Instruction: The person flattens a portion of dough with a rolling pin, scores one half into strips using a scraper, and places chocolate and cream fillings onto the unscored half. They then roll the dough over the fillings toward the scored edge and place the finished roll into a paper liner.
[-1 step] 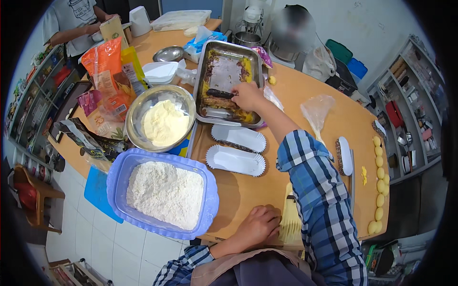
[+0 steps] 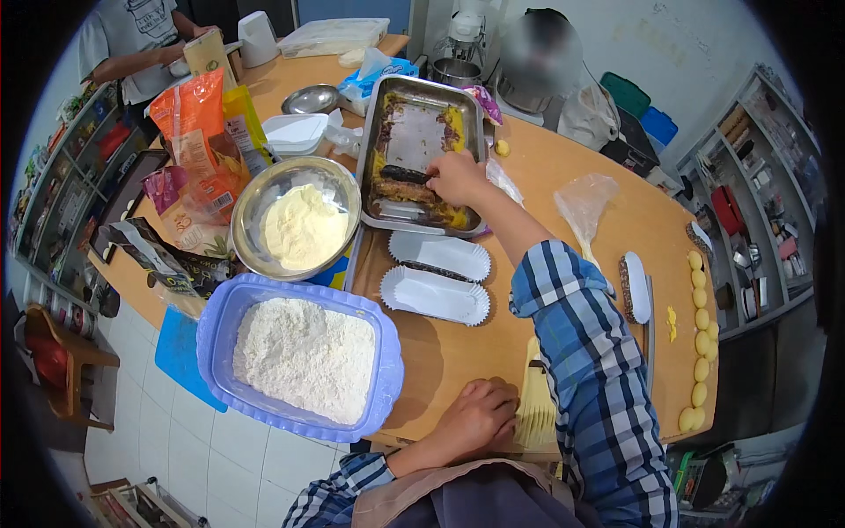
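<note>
— So, saw what of the surface and the room?

— Saw a tan surface (image 2: 607, 229), crowded on its left with a lavender tub (image 2: 389, 370) of white powder, a metal bowl (image 2: 251, 207) of pale yellow powder and an orange packet (image 2: 189, 123). Counted two white paper liners (image 2: 431, 295) near the middle, and followed a line of pale dough balls (image 2: 701, 370) down the right edge.

— And noticed what farther out?

— Noticed white floor tiles (image 2: 189, 440) at lower left, with a wooden chair (image 2: 92, 356) standing on them, a stand mixer (image 2: 466, 28) at the back against a pale wall (image 2: 678, 53), and a person (image 2: 101, 57) in a light shirt at the far left corner.

— Then found the dark utensil (image 2: 405, 173) where?

— Found it pinched in the right hand (image 2: 458, 180), pointing left, low over the metal tray (image 2: 415, 136), close to the brown and yellow filling (image 2: 409, 191).

— And the left hand (image 2: 473, 414)?

— Found that resting by the near edge, with fingers loosely curled and close together, just beside a slit dough strip (image 2: 534, 409). Could not tell about contact with the dough, or about anything gripped underneath.
</note>
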Demonstrator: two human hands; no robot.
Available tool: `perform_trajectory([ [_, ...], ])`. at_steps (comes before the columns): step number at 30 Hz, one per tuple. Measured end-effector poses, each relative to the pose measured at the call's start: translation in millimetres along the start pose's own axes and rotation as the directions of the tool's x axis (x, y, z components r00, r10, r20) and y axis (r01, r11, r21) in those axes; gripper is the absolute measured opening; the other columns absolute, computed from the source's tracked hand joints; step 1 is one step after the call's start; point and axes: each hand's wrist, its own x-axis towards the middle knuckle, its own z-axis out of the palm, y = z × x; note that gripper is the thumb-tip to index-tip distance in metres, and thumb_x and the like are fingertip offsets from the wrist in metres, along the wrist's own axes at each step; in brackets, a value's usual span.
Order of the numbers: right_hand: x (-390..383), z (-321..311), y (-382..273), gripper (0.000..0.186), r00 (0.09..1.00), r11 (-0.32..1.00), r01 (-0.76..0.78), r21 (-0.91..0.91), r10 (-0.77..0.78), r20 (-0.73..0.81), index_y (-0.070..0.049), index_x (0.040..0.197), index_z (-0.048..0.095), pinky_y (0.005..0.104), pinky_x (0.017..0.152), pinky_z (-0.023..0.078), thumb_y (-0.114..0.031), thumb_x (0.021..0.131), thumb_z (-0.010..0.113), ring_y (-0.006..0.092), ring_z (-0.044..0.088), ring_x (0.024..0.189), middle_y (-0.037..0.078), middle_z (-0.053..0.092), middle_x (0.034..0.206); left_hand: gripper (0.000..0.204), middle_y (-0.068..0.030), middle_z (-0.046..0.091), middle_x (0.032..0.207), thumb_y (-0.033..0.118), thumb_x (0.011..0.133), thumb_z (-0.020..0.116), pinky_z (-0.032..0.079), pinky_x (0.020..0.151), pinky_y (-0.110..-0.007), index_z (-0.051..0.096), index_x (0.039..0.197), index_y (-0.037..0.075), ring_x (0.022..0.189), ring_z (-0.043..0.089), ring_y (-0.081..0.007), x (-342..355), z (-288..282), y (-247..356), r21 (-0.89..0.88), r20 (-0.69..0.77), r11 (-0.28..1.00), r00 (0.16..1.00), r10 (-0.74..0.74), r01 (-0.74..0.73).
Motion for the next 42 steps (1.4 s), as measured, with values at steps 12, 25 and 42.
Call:
perform_trajectory([
  [12,-6.3,3.8,27.4,0.02,0.995,0.918,0.009,0.396,0.031,-0.096,-0.007,0.096,0.07,0.0447,0.083,0.045,-0.021,0.082,0.07,0.0281,0.063,0.09,0.013,0.069,0.093,0.023,-0.0068,0.06,0.106,0.017,0.079,0.069,0.042,0.092,-0.041,0.066,0.099,0.006,0.103,0.055,-0.0277,6.1,-4.7,6.2,-0.052,0.003,0.999,1.0,-0.001,0.002],
  [25,-194.9,-79.1,114.2,0.018,0.973,0.709,-0.221,0.67,0.115,0.199,-0.007,0.097,0.068,0.0233,0.066,0.042,-0.022,0.087,0.068,0.0069,0.055,0.075,-0.002,0.064,0.083,0.022,-0.0144,0.061,0.107,0.007,0.078,0.069,0.047,0.088,-0.041,0.066,0.098,-0.001,0.102,0.056,-0.0346,5.9,-0.6,6.0,-0.16,-0.175,0.987,0.983,-0.054,0.026],
  [42,-325.0,-46.3,130.0,0.016,0.973,0.361,-0.189,0.913,-0.057,0.224,0.002,0.102,0.063,0.0233,0.072,0.048,-0.007,0.089,0.065,0.0093,0.061,0.081,0.004,0.065,0.09,0.028,-0.0051,0.068,0.099,0.018,0.089,0.069,0.048,0.074,-0.024,0.063,0.111,0.001,0.085,0.062,-0.0116,70.0,-19.6,-2.1,-0.732,0.291,0.35,0.732,-0.615,0.585],
])
